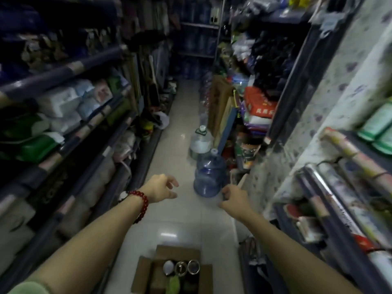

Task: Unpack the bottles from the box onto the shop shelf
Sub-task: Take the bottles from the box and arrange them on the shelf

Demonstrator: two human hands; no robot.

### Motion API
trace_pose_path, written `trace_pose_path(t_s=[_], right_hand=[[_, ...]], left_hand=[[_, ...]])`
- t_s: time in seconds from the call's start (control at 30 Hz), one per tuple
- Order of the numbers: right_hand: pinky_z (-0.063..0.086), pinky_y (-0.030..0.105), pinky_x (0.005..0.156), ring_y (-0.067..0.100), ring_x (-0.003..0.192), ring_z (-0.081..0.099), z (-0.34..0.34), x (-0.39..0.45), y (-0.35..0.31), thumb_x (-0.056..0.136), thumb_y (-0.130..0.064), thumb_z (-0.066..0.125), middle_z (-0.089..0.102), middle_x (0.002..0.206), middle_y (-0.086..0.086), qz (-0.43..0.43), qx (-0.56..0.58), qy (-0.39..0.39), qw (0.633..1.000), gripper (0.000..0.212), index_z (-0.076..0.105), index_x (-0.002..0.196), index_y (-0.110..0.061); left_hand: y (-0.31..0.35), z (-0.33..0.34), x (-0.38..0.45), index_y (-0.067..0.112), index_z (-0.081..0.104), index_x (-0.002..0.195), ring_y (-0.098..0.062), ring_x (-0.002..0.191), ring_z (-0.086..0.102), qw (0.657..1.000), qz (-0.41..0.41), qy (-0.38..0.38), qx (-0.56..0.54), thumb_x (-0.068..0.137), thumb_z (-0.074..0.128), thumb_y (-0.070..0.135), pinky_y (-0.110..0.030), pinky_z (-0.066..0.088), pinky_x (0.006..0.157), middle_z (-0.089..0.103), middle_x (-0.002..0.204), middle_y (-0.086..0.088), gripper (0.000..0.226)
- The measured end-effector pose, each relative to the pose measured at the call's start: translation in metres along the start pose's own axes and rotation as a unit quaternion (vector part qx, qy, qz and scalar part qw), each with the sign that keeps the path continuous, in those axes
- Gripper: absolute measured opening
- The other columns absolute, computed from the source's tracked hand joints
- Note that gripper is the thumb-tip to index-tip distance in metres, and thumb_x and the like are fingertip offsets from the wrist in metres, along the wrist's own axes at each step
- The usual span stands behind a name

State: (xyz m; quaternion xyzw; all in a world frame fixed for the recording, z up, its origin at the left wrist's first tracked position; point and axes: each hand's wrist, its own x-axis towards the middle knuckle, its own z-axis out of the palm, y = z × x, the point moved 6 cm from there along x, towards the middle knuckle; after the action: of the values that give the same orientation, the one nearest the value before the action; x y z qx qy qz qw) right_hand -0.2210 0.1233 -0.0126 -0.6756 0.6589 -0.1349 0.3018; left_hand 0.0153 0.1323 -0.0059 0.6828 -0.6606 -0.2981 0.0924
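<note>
Both grips released: left hand point(163, 188), right hand point(233, 200) empty above open cardboard box point(144, 272).

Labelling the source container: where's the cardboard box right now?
In the head view the open cardboard box sits on the tiled floor at bottom centre, between the person's forearms and nearer the camera than both empty hands, with bottle tops showing inside.

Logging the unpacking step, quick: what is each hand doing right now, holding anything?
Left hand: open, fingers loosely curled, holding nothing.
Right hand: empty, fingers curled loosely, holding nothing.
</note>
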Motion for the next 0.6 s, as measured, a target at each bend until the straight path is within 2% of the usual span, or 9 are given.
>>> trace_pose_path(t_s=[0.13, 0.2, 0.27, 0.37, 0.43, 0.53, 0.6], right_hand=[[0.048, 0.031, 0.089, 0.028, 0.111, 0.058, 0.105, 0.014, 0.057, 0.079, -0.019, 0.070, 0.058, 0.125, 0.014, 0.051, 0.016, -0.059, 0.997, 0.051, 0.053, 0.126, -0.010], [0.050, 0.030, 0.083, 0.024, 0.100, 0.059, 0.152, 0.019, 0.085, 0.078, -0.018, 0.071, 0.058, 0.121, 0.014, 0.062, 0.024, -0.076, 0.995, 0.051, 0.054, 0.126, -0.010], [0.046, 0.025, 0.076, 0.019, 0.090, 0.054, 0.195, 0.025, 0.114, 0.079, -0.018, 0.071, 0.060, 0.115, 0.013, 0.068, 0.018, -0.086, 0.994, 0.048, 0.054, 0.123, -0.010], [0.041, 0.021, 0.072, 0.017, 0.087, 0.051, 0.254, 0.038, 0.161, 0.080, -0.018, 0.070, 0.062, 0.114, 0.013, 0.081, 0.012, -0.087, 0.993, 0.046, 0.055, 0.122, -0.010], [0.042, 0.021, 0.074, 0.018, 0.090, 0.053, 0.292, 0.047, 0.192, 0.079, -0.017, 0.069, 0.062, 0.116, 0.013, 0.090, 0.011, -0.082, 0.993, 0.045, 0.056, 0.122, -0.011], [0.041, 0.021, 0.079, 0.023, 0.104, 0.059, 0.345, 0.062, 0.237, 0.080, -0.023, 0.071, 0.063, 0.117, 0.013, 0.092, 0.001, -0.073, 0.993, 0.045, 0.058, 0.121, -0.011], [0.042, 0.021, 0.079, 0.024, 0.108, 0.059, 0.378, 0.074, 0.264, 0.080, -0.025, 0.071, 0.063, 0.118, 0.013, 0.092, -0.001, -0.064, 0.994, 0.046, 0.058, 0.121, -0.011]], left_hand=[[-0.080, 0.086, 0.013, 0.020, 0.063, 0.114, -0.013, 0.095, 0.059, 0.998, -0.040, -0.038, -0.013, 0.081, 0.073, 0.028, -0.022, 0.047, 0.083, 0.062, 0.112, 0.000, 0.036], [-0.115, 0.131, 0.021, 0.021, 0.062, 0.115, -0.012, 0.096, 0.058, 0.997, -0.053, -0.051, -0.015, 0.082, 0.071, 0.026, -0.023, 0.047, 0.084, 0.060, 0.111, 0.002, 0.034], [-0.148, 0.172, 0.031, 0.021, 0.062, 0.114, -0.012, 0.095, 0.058, 0.997, -0.058, -0.054, -0.017, 0.083, 0.071, 0.025, -0.024, 0.048, 0.086, 0.059, 0.108, 0.003, 0.033], [-0.192, 0.235, 0.051, 0.022, 0.062, 0.114, -0.013, 0.096, 0.058, 0.997, -0.055, -0.050, -0.029, 0.083, 0.070, 0.026, -0.023, 0.047, 0.084, 0.057, 0.105, 0.004, 0.032], [-0.219, 0.277, 0.067, 0.022, 0.063, 0.113, -0.013, 0.095, 0.058, 0.997, -0.048, -0.046, -0.036, 0.084, 0.070, 0.027, -0.022, 0.046, 0.080, 0.059, 0.104, 0.003, 0.030], [-0.257, 0.340, 0.092, 0.019, 0.066, 0.109, -0.012, 0.088, 0.059, 0.997, -0.033, -0.050, -0.042, 0.085, 0.067, 0.022, -0.017, 0.042, 0.074, 0.064, 0.103, 0.000, 0.024], [-0.280, 0.378, 0.107, 0.017, 0.068, 0.103, -0.012, 0.088, 0.059, 0.997, -0.020, -0.047, -0.053, 0.085, 0.067, 0.021, -0.017, 0.042, 0.075, 0.067, 0.101, -0.001, 0.019]])
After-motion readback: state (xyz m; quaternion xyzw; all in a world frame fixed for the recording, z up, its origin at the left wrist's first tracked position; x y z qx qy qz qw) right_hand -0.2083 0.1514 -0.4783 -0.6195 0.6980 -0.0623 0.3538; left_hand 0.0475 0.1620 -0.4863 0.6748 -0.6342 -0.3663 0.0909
